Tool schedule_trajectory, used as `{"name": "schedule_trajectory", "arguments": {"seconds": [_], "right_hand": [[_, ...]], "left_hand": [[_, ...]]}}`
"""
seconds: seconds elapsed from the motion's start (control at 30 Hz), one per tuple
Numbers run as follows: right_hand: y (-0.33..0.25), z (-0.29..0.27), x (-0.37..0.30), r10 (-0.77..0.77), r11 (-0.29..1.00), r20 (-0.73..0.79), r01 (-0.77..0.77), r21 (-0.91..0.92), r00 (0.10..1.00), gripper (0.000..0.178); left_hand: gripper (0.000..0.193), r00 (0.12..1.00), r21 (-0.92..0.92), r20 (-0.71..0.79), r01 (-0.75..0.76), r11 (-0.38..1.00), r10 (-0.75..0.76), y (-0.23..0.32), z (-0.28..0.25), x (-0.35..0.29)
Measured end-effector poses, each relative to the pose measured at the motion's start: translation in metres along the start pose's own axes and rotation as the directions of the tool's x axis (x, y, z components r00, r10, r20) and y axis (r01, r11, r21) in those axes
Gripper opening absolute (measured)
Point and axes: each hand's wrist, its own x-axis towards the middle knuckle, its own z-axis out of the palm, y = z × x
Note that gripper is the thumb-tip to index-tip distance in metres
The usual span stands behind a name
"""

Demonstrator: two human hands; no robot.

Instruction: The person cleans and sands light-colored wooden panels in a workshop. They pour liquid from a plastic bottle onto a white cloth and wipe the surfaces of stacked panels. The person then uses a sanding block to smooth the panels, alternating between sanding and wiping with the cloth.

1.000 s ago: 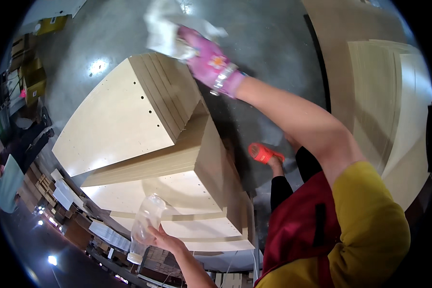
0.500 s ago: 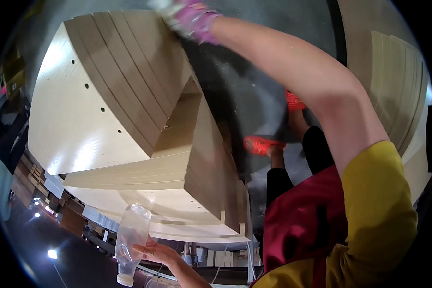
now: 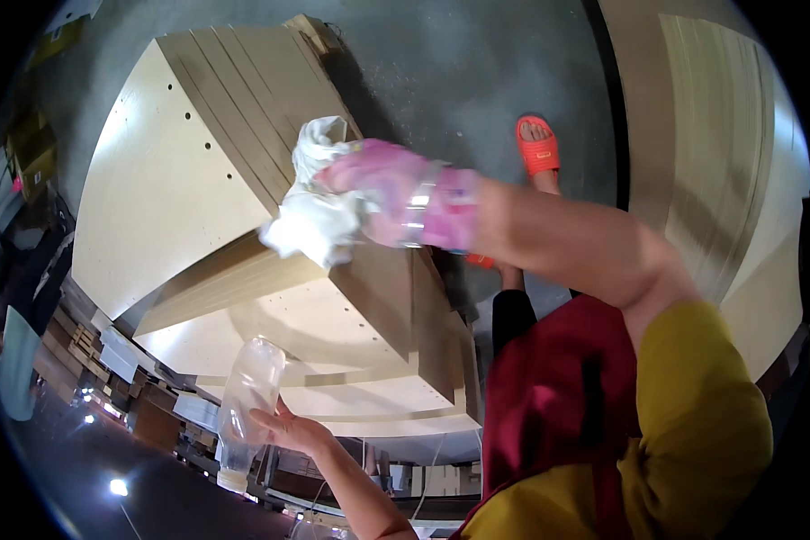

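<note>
My left hand (image 3: 290, 427), bare, is closed around a clear plastic bottle (image 3: 250, 382). The bottle is tilted, its capped end lower in the picture, and it looks mostly see-through. A pink patterned glove covers my right hand (image 3: 391, 189), which grips a crumpled white cloth (image 3: 310, 223). Motion blurs this hand, and its fingers are partly hidden by the cloth. Below the cloth lie stacked pale wooden panels: an upper stack (image 3: 144, 180) with curved edges and a row of drilled holes, and a lower stack (image 3: 283, 324). Whether the cloth touches the wood I cannot tell.
Another stack of pale panels (image 3: 706, 135) stands at the right. Grey floor (image 3: 459, 81) runs between the stacks, where feet in orange slippers (image 3: 538, 148) show. Wooden pallets (image 3: 85, 346) and boards lie at the far left. At the left edge is part of another person's clothing (image 3: 18, 360).
My right hand has come back from the far edge of the upper stack toward me, bringing the cloth over the lower stack. The bottle stays in my left hand.
</note>
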Motion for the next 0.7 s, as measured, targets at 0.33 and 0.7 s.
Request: {"name": "schedule_trajectory", "arguments": {"seconds": [0.33, 0.7], "right_hand": [[0.003, -0.086, -0.061, -0.49, 0.308, 0.052, 0.229, -0.924, 0.87, 0.045], [0.144, -0.202, 0.06, -0.269, 0.454, -0.503, -0.353, -0.818, 0.821, 0.022]], "left_hand": [[0.051, 0.987, -0.029, -0.007, -0.159, 0.987, 0.159, -0.024, -0.002, 0.004], [0.057, 0.961, -0.007, -0.022, -0.276, 0.961, 0.276, -0.035, -0.007, 0.009]]}}
